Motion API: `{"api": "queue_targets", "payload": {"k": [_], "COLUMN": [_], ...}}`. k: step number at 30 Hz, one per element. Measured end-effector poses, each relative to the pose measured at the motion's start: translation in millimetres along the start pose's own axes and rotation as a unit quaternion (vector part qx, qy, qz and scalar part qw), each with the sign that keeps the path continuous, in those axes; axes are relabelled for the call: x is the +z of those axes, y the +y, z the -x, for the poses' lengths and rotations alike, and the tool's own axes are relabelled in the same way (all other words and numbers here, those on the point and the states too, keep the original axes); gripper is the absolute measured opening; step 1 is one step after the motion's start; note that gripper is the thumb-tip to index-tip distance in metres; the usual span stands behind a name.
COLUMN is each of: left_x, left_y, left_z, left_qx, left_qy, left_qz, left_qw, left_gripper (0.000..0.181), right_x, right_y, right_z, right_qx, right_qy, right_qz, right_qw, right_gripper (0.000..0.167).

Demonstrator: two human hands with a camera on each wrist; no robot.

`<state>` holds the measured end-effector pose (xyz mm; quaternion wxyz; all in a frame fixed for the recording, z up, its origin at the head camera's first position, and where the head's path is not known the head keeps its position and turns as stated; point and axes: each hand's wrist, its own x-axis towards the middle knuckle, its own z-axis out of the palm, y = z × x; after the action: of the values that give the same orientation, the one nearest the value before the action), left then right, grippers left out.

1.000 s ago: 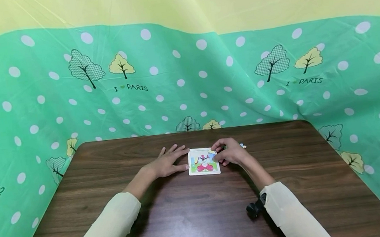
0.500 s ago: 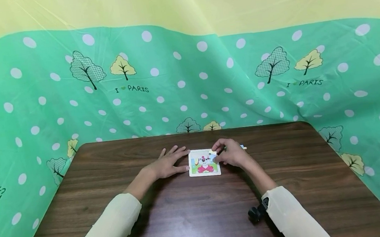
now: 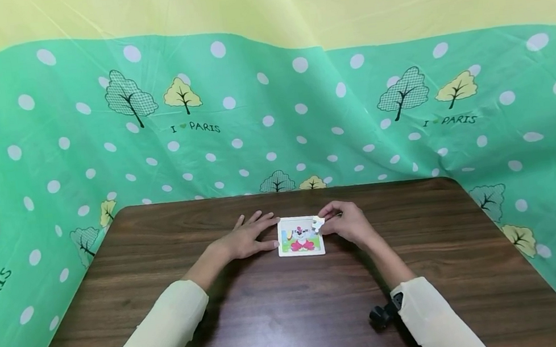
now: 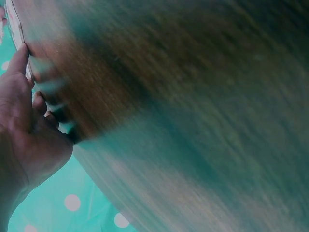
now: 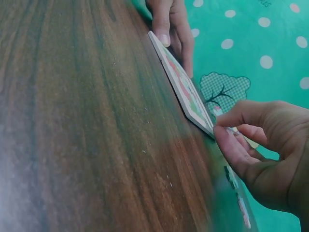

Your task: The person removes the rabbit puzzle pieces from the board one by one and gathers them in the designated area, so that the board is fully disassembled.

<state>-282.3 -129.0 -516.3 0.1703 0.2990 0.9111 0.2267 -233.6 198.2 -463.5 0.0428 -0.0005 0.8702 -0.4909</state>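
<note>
A square white-framed picture puzzle (image 3: 302,253) lies flat on the dark wooden table, showing a pink and white animal figure. The left hand (image 3: 243,241) lies at its left edge with fingers spread, thumb and fingertips touching the frame. Between thumb and fingers the right hand (image 3: 349,224) pinches a small puzzle piece (image 3: 318,223) over the upper right corner of the board. In the right wrist view the right hand (image 5: 270,150) holds the piece at the board's near end, largely covered by the fingertips.
Other loose pieces (image 5: 243,205) lie on the table (image 5: 96,121) beside the right hand. A green and yellow patterned cloth (image 3: 269,100) hangs behind the table's far edge. A black wrist camera (image 3: 383,316) is strapped at the right wrist.
The right hand has drawn slightly right, away from the board, and the piece it pinches is now tilted and shows more. The left hand has stayed at the board's left edge.
</note>
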Motion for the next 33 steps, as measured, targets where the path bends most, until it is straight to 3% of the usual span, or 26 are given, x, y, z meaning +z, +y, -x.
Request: {"api": "queue_targets", "payload": {"k": [12, 33], "left_x": [-4.5, -2.3], "left_y": [6.1, 6.3], "left_z": [0.6, 1.7], "left_qx": [0.002, -0.005], "left_qy": [0.002, 0.0], "left_qz": [0.016, 0.009], "left_qw": [0.9999, 0.9999], "left_gripper": [0.085, 0.084], "right_x": [-15.7, -66.0], "right_y": [6.2, 26.8], "right_z": [4.2, 18.7], "right_qx": [0.025, 0.009], "right_qy": [-0.001, -0.015], "right_qz": [-0.051, -0.107], "right_qw": [0.9984, 0.9941], "right_gripper": [0.04, 0.045]}}
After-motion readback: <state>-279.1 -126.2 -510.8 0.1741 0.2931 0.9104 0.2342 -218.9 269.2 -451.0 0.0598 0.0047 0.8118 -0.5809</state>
